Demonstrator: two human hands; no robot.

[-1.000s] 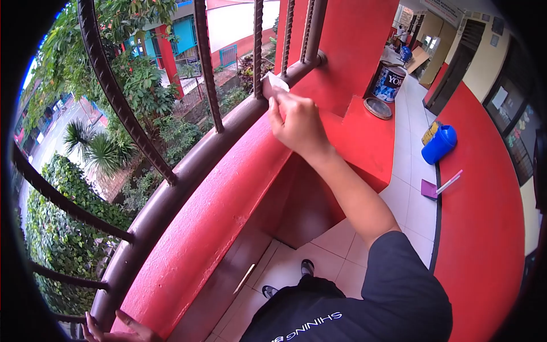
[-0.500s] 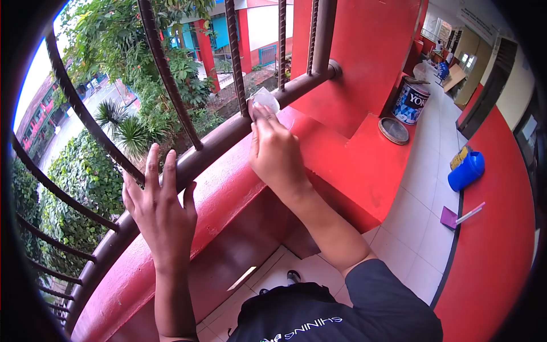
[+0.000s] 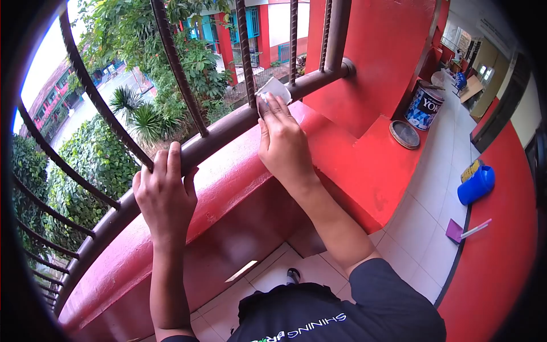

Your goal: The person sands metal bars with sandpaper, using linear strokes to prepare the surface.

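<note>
A brown metal rail (image 3: 228,128) runs diagonally above a pink-red ledge (image 3: 222,185), with ribbed upright bars (image 3: 179,74) rising from it. My left hand (image 3: 166,199) grips the rail, its fingers curled over the top and the thumb on the near side. Farther up, close to the foot of a bar, my right hand (image 3: 286,137) presses a pale, bent piece of sandpaper (image 3: 276,89) around the rail. The fingertips lie on the sheet, and its whitish edge sticks up past them. The rail surface beneath it is hidden.
To the right, a paint can (image 3: 423,108) and a round lid (image 3: 404,134) sit on a red ledge (image 3: 376,176). A blue plastic container (image 3: 476,185) and a purple dustpan (image 3: 454,231) are farther right. Plants (image 3: 97,171) grow beyond the bars.
My left hand's fingers, raised and spread before, have curled down over the rail. My right hand stays on the rail with the sandpaper. The whole view has shifted slightly.
</note>
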